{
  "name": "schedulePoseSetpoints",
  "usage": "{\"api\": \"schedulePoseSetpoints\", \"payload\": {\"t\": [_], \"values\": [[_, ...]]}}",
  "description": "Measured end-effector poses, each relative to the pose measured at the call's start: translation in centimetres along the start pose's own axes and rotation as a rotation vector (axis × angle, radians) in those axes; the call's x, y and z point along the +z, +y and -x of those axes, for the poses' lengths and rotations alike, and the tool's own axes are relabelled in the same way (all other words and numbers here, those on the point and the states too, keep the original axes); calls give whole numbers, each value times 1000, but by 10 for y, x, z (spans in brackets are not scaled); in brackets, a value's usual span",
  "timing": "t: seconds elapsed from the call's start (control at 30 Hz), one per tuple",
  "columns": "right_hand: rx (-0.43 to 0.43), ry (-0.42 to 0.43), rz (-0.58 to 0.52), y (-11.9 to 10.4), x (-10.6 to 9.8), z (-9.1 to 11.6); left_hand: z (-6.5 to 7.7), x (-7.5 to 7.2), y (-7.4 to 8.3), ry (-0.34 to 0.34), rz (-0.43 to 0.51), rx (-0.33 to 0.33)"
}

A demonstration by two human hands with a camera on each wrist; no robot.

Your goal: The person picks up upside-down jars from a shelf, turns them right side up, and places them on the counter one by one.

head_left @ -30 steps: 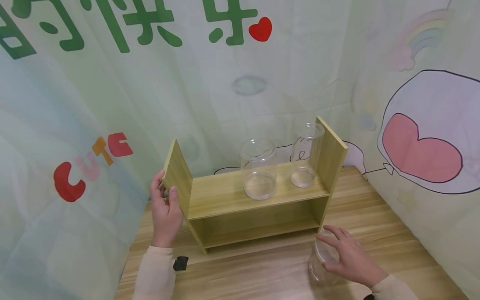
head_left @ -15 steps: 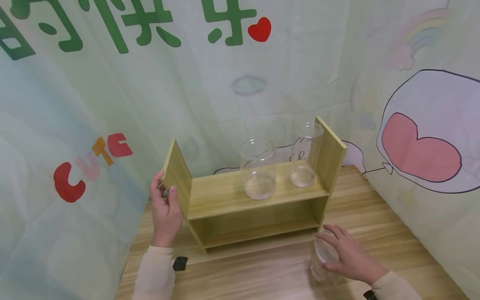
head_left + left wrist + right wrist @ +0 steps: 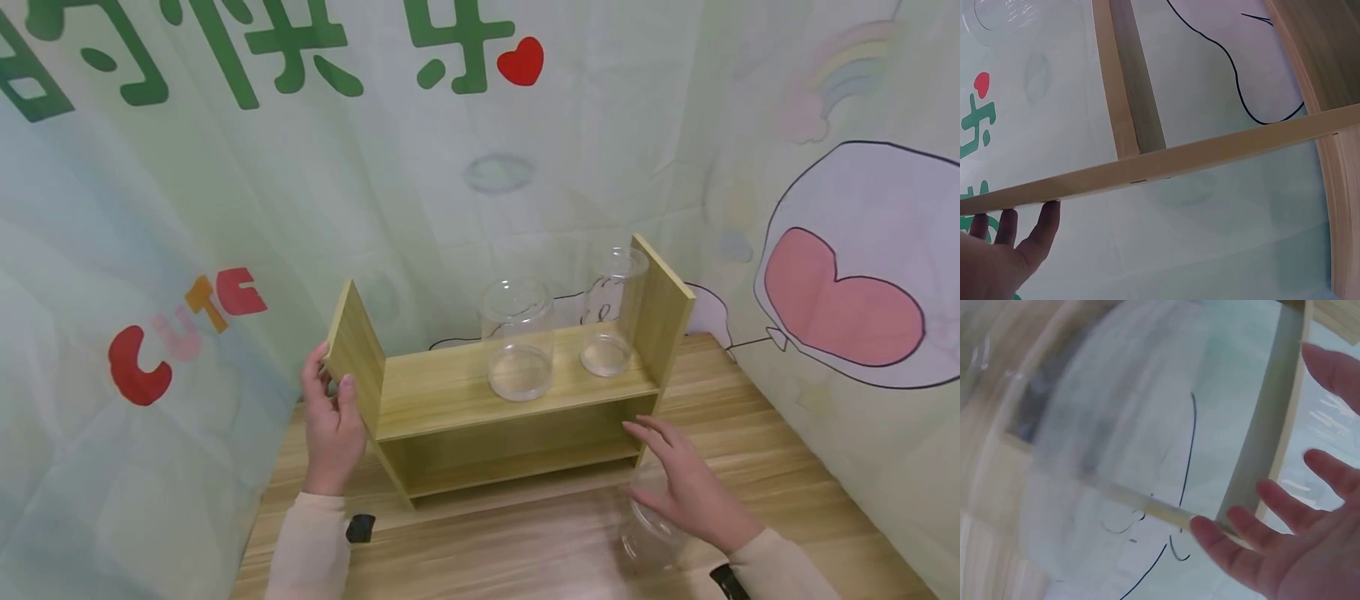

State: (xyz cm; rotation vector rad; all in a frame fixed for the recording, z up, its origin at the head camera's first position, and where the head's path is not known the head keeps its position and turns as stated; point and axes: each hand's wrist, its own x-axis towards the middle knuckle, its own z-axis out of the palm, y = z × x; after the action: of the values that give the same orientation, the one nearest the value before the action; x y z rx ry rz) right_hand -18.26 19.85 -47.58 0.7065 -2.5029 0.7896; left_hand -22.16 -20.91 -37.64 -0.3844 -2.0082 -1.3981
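A wooden two-tier shelf stands on the table. My left hand touches its left side panel, fingertips against the outer face and thumb at the front edge in the head view. On the upper board are two clear, round containers: a wider one near the middle and a narrower, taller one at the right. A third clear container stands on the table by the shelf's front right corner. Above it my right hand has its fingers spread, holding nothing, and partly hides it.
The wood-grain table runs forward of the shelf. Printed fabric hangs behind and at both sides. The shelf's lower compartment faces me. A dark strap shows at my left sleeve.
My right hand has let go of the clear container on the table and risen slightly toward the shelf, its fingers opening. My left hand, the shelf and the two containers on it stay put.
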Motion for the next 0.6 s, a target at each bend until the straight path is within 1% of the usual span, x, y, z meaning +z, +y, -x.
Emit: {"api": "schedulePoseSetpoints", "payload": {"t": [0.1,0.3,0.37,0.47,0.6], "values": [[7,27,-37,-6,-2,-9,0,-1,1,-1,-4,7],[3,111,-116,-20,-7,-28,-2,0,-21,4,-8,41],[8,132,-132,-26,-8,-36,-2,0,-26,6,-7,48],[11,151,-154,-34,-6,-47,-1,0,-27,8,-5,49],[-13,178,-183,-40,-2,-58,-1,-1,-27,7,-13,46]]}}
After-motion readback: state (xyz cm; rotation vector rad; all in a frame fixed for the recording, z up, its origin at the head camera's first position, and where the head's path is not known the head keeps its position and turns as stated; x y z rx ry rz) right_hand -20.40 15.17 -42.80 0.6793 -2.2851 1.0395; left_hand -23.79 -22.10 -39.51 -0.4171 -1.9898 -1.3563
